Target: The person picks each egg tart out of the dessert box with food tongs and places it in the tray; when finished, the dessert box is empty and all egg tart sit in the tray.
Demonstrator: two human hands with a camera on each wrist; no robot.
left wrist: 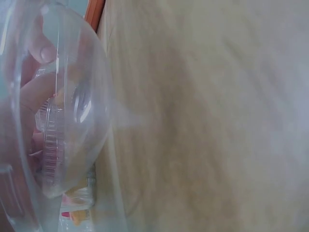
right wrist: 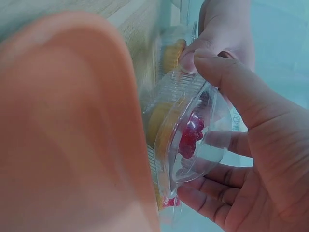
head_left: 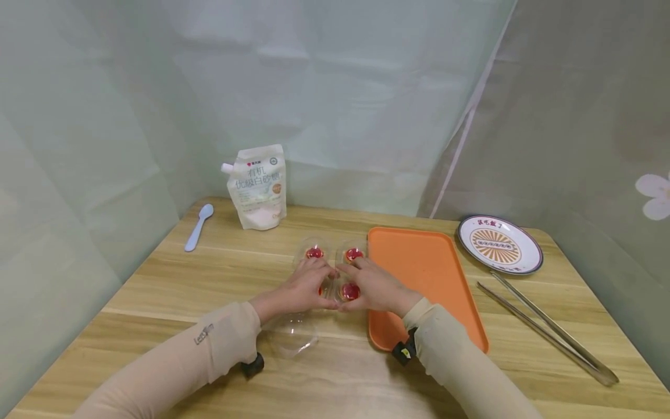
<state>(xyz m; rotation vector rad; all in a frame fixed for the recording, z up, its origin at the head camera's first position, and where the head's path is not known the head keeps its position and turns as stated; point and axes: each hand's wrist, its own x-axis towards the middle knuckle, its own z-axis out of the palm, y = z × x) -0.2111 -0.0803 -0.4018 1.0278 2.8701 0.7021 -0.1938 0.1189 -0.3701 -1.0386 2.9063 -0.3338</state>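
Note:
Several clear plastic boxes, each with a small tart topped in red, sit together mid-table. My right hand (head_left: 379, 285) curls round the domed lid of the near right box (right wrist: 186, 135), its thumb at the near corner and fingertips along the far rim. From the other side, my left hand (head_left: 303, 285) reaches over the near left box, partly hiding its tart (head_left: 320, 291), and grips the edge of the near right box. The two thumbs almost meet. Another clear domed lid (head_left: 293, 336) lies folded open in front of the left hand, and fills part of the left wrist view.
An orange tray (head_left: 419, 262) lies directly right of the boxes. Beyond it are a patterned plate (head_left: 497, 244) and long metal tongs (head_left: 549, 329). At the back left stand a white spouted pouch (head_left: 259, 189) and a pale blue spoon (head_left: 199, 227). Curtains enclose the table.

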